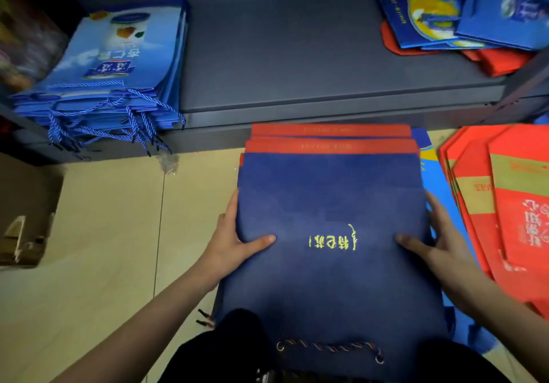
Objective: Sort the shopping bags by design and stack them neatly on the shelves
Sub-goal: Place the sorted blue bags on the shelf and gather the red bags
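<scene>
A stack of flat navy bags (326,198) with red bottom strips and yellow lettering lies in front of me, above the floor and my knees. My left hand (234,240) grips its left edge, thumb on top. My right hand (436,240) grips the right edge the same way. On the dark grey shelf (282,56) a neat pile of light blue bags (118,65) with rope handles sits at the left. A loose heap of blue, yellow and red bags (463,17) lies at the shelf's right end.
Red and tan bags (505,204) are fanned out on the floor at the right, over blue ones. A cardboard box (23,234) stands at the left on the beige floor (104,249). The shelf's front edge runs just beyond the navy stack.
</scene>
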